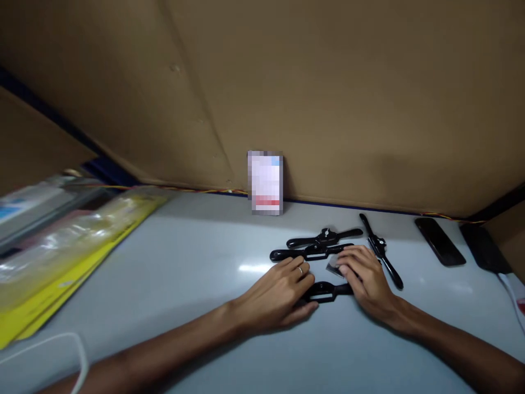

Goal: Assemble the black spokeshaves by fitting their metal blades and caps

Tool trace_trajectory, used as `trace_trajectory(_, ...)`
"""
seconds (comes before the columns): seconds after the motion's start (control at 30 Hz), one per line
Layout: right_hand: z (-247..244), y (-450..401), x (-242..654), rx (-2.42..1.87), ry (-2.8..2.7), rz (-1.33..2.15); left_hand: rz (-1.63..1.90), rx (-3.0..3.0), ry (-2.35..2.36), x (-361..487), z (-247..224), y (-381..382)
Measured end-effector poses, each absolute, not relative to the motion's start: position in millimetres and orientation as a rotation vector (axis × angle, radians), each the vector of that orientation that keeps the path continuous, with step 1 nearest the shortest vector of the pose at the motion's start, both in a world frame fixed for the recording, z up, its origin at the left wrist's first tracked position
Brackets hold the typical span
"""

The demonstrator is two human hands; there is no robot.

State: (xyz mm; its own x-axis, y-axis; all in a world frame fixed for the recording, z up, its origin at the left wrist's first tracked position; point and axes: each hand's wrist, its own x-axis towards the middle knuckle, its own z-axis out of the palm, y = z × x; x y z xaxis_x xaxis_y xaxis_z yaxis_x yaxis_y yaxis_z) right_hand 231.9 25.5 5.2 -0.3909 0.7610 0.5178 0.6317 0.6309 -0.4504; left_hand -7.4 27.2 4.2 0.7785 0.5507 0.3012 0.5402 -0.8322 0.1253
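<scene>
A black spokeshave frame (325, 289) lies nearest me on the table, its blade opening showing. My left hand (283, 290), with a ring on one finger, is closed over its left handle. My right hand (369, 282) covers the end of its right handle; I cannot tell whether it touches it. The fingertips of that hand are closed on a small clear packet (334, 266), whose contents are too small to make out. Just beyond my hands lies a second spokeshave frame (316, 251). Farther back is another spokeshave (326, 236), and one more spokeshave (379, 245) lies slanted to the right.
A lit phone (266, 183) leans on the brown back wall (328, 98). At the right are a dark phone (440, 241) and a black object with a white cable (486, 249). Yellow sheets and clear plastic packaging (82, 246) lie along the left side.
</scene>
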Motion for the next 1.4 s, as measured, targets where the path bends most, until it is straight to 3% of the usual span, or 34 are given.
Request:
trace_trajectory(0.13, 4.3, 34.1, 238.2, -1.137, -1.838, 0.404, 0.439, 2.974, 0.893, -8.6, 4.4, 29.5)
trace_trajectory(0.4, 1.4, 32.1, 242.7, -1.114, -1.722, 0.359, 0.391, 3.128, 0.807, -18.0, 5.8, 32.0)
trace_trajectory(0.67, 0.6, 30.5, 252.6, -1.023, -1.926, 0.271, 0.398, 3.027, 0.991, -35.2, -4.1, 48.3)
trace_trajectory(0.9, -4.1, 29.4, 252.6, -1.214, -2.135, 0.157, 0.564, 2.925, 1.226, -40.5, -1.5, 55.3)
trace_trajectory(1.1, -6.5, 33.2, 255.7, -1.295, -2.318, 0.043, 0.441, 2.977, 0.838, -31.0, 6.6, 49.9)
trace_trajectory(1.4, -1.3, 57.4, 269.0, -1.337, -2.339, -0.076, 0.58, 2.92, 0.903, -30.0, 8.1, 47.4)
